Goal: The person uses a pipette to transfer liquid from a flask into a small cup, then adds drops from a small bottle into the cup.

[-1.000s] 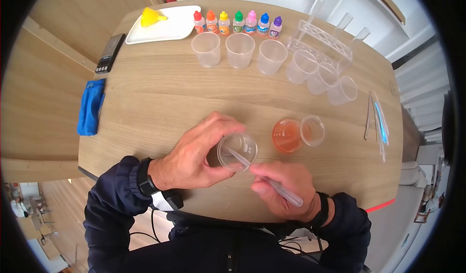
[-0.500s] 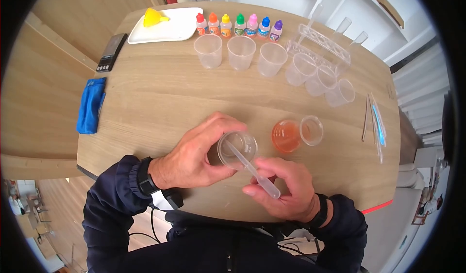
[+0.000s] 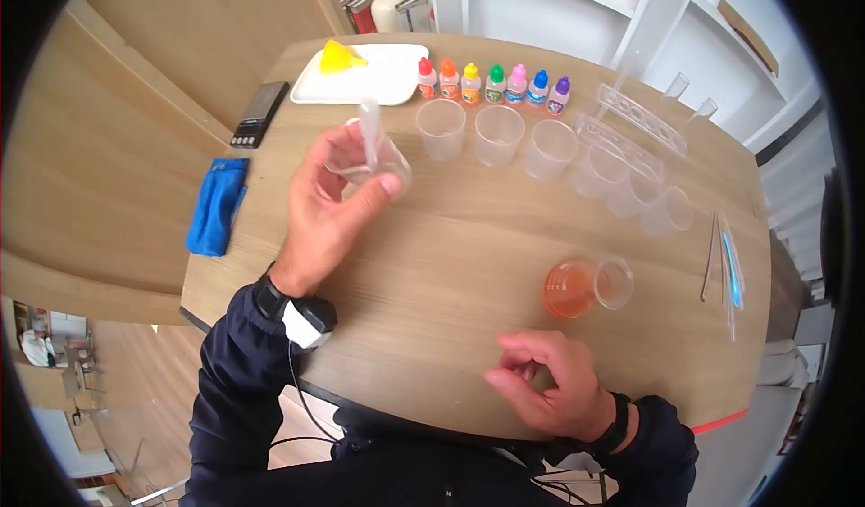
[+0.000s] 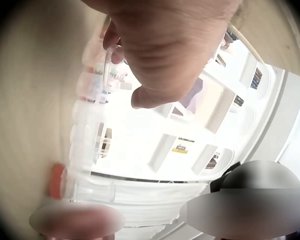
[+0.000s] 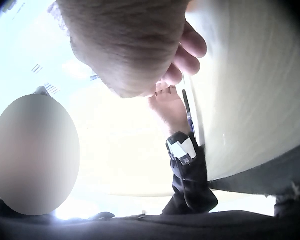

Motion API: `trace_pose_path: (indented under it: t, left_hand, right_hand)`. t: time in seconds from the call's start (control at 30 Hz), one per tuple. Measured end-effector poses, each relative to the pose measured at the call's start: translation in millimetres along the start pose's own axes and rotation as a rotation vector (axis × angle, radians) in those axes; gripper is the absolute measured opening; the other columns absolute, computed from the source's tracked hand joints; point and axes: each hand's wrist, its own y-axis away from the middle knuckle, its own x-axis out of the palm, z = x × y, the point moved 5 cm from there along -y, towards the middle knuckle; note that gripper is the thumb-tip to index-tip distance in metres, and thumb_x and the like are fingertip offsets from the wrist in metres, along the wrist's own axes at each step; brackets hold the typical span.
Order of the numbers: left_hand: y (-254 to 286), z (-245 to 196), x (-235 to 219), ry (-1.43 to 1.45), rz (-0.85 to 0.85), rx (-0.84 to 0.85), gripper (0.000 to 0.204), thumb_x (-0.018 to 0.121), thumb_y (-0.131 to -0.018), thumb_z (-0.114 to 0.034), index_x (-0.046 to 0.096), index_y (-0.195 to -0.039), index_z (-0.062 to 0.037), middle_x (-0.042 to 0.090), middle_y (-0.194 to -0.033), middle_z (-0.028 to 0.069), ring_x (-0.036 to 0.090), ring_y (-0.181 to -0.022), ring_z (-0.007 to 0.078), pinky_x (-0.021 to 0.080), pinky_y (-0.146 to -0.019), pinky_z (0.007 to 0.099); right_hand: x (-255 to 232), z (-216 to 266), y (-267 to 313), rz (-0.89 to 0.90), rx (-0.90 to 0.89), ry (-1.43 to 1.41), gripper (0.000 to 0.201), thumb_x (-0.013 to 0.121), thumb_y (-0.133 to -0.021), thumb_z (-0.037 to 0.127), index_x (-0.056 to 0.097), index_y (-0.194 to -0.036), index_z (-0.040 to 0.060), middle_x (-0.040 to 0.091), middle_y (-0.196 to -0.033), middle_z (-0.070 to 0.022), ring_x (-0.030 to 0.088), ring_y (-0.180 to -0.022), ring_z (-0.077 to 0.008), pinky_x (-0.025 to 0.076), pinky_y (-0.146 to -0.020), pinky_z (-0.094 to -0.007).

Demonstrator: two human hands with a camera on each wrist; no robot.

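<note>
My left hand (image 3: 329,205) grips a clear beaker (image 3: 396,167) above the left part of the table, fingers and thumb round its side. A translucent plastic pipette (image 3: 369,124) stands in the beaker, its bulb end up. Over the near side of the table, my right hand (image 3: 554,385) holds nothing, its fingers loosely bent. Beyond the right hand is a clear flask with orange liquid (image 3: 568,291) in its base. In the left wrist view the left hand (image 4: 160,50) hides most of the beaker. The right wrist view shows the right hand (image 5: 130,45) from below.
Clear plastic cups (image 3: 498,138) line the far side, before several dropper bottles (image 3: 496,86). A white tray (image 3: 396,75) bears a yellow funnel (image 3: 338,57). A scale (image 3: 259,115) and blue cloth (image 3: 218,208) lie left; a test tube rack (image 3: 640,120) and thin tools (image 3: 730,268) are right.
The left hand has carried the beaker away from the body and to the left, towards the tray. The right hand has let go of the pipette, which now stands in the beaker.
</note>
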Motion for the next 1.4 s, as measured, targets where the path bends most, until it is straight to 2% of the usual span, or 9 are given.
trace_pose_path:
  t: [0.2, 0.4, 0.6, 0.8, 1.0, 1.1, 1.2, 1.3, 1.4]
  left_hand:
    - [-23.1, 15.3, -31.4, -0.064, -0.175, -0.041, 0.056, 0.084, -0.097, -0.008, 0.058, -0.145, 0.0057, 0.069, -0.134, 0.0125, 0.07, -0.116, 0.0175, 0.059, -0.099, 0.0334]
    - [-30.5, 36.1, -51.1, -0.227, -0.298, -0.093, 0.063, 0.09, -0.092, -0.015, 0.06, -0.144, 0.0056, 0.072, -0.129, 0.0111, 0.069, -0.105, 0.0141, 0.059, -0.089, 0.0305]
    - [-32.0, 31.4, -57.4, -0.406, -0.378, -0.093, 0.06, 0.097, -0.085, -0.023, 0.063, -0.126, 0.0049, 0.069, -0.115, 0.0086, 0.065, -0.096, 0.0133, 0.057, -0.083, 0.0311]
    - [-33.8, 38.5, -58.3, -0.547, -0.394, -0.105, 0.059, 0.098, -0.085, -0.023, 0.065, -0.126, 0.0035, 0.067, -0.111, 0.0063, 0.066, -0.094, 0.0129, 0.057, -0.083, 0.0295]
    - [-33.4, 34.7, -54.9, -0.635, -0.351, -0.127, 0.075, 0.099, -0.084, -0.027, 0.061, -0.14, 0.0055, 0.069, -0.12, 0.0118, 0.065, -0.11, 0.0181, 0.057, -0.095, 0.0332]
    - [-35.6, 41.0, -59.7, -0.644, -0.341, -0.024, 0.084, 0.1, -0.079, -0.032, 0.06, -0.142, 0.0066, 0.068, -0.124, 0.0153, 0.067, -0.106, 0.0196, 0.059, -0.09, 0.0357]
    - [-31.3, 29.2, -51.3, -0.465, -0.329, -0.101, 0.085, 0.097, -0.081, -0.025, 0.055, -0.149, 0.0048, 0.065, -0.137, 0.0175, 0.066, -0.119, 0.0232, 0.056, -0.101, 0.0393]
    - [-34.4, 25.0, -51.1, -0.526, -0.243, 0.041, 0.083, 0.087, -0.082, -0.012, 0.05, -0.155, 0.0023, 0.061, -0.149, 0.019, 0.062, -0.135, 0.0281, 0.051, -0.113, 0.0433]
    - [-32.4, 23.9, -49.1, -0.468, -0.21, 0.076, 0.08, 0.074, -0.081, -0.002, 0.049, -0.157, 0.0005, 0.058, -0.155, 0.0192, 0.058, -0.144, 0.0315, 0.045, -0.12, 0.0459]
  right_hand:
    - [2.0, -3.9, 1.4, 0.017, 0.037, -0.005, 0.038, 0.089, -0.092, 0.005, 0.07, -0.125, 0.0001, 0.075, -0.083, -0.0086, 0.071, -0.065, -0.0158, 0.057, -0.058, -0.0284]
    - [2.9, -3.7, -0.4, 0.038, 0.056, 0.007, 0.037, 0.088, -0.093, 0.006, 0.071, -0.124, 0.0012, 0.075, -0.082, -0.0084, 0.072, -0.064, -0.0161, 0.059, -0.058, -0.0288]
    - [3.0, -2.9, -0.6, 0.043, 0.059, 0.018, 0.036, 0.088, -0.092, 0.005, 0.07, -0.123, 0.002, 0.075, -0.079, -0.0078, 0.072, -0.062, -0.0162, 0.059, -0.058, -0.0285]
    - [3.3, -1.8, -0.8, 0.045, 0.053, 0.022, 0.035, 0.088, -0.093, 0.006, 0.07, -0.123, 0.0022, 0.075, -0.079, -0.0078, 0.072, -0.062, -0.0162, 0.059, -0.058, -0.0286]
    - [2.7, -1.3, -1.6, 0.053, 0.049, 0.037, 0.033, 0.088, -0.093, 0.006, 0.07, -0.121, 0.002, 0.075, -0.079, -0.0074, 0.072, -0.062, -0.0159, 0.059, -0.058, -0.0285]
    - [1.4, -1.8, -0.7, 0.09, 0.036, 0.036, 0.038, 0.086, -0.094, 0.003, 0.068, -0.126, 0.0007, 0.075, -0.084, -0.0073, 0.072, -0.066, -0.0135, 0.057, -0.059, -0.0265]
    - [2.8, -3.4, 0.1, 0.054, 0.059, 0.026, 0.033, 0.088, -0.094, 0.008, 0.07, -0.121, 0.0022, 0.075, -0.08, -0.0071, 0.072, -0.062, -0.0156, 0.059, -0.058, -0.0284]
    - [2.0, -3.6, -0.3, 0.059, 0.073, 0.017, 0.033, 0.087, -0.094, 0.009, 0.07, -0.122, 0.0024, 0.075, -0.08, -0.0072, 0.073, -0.063, -0.0155, 0.059, -0.058, -0.0285]
    - [2.3, -4.4, 0.6, 0.061, 0.08, 0.016, 0.033, 0.087, -0.095, 0.011, 0.07, -0.122, 0.0026, 0.075, -0.081, -0.007, 0.073, -0.063, -0.0157, 0.06, -0.059, -0.0285]
